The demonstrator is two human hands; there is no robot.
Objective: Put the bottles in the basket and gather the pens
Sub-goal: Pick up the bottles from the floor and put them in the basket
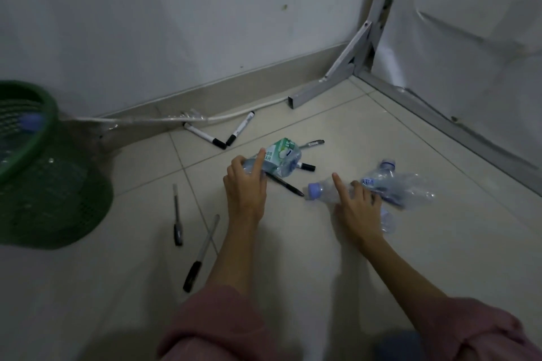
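My left hand (245, 184) grips a crushed clear bottle with a green label (278, 157) on the floor. My right hand (356, 205) closes on a crushed clear bottle with a purple cap (325, 189); another crushed bottle (393, 179) lies just beyond it, and a third (388, 220) shows under my wrist. A green mesh basket (44, 184) stands at the far left with a bottle inside. Pens lie scattered: a black pen (286, 184) between my hands, two pens (177, 214) (201, 255) to the left, and two white markers (205, 135) (240, 127) near the wall.
A grey metal bracket (337, 73) leans in the corner at the back right. A white cable (181, 119) runs along the skirting board. More pens (312, 143) (306, 166) poke out behind the green-label bottle. The floor is pale tile.
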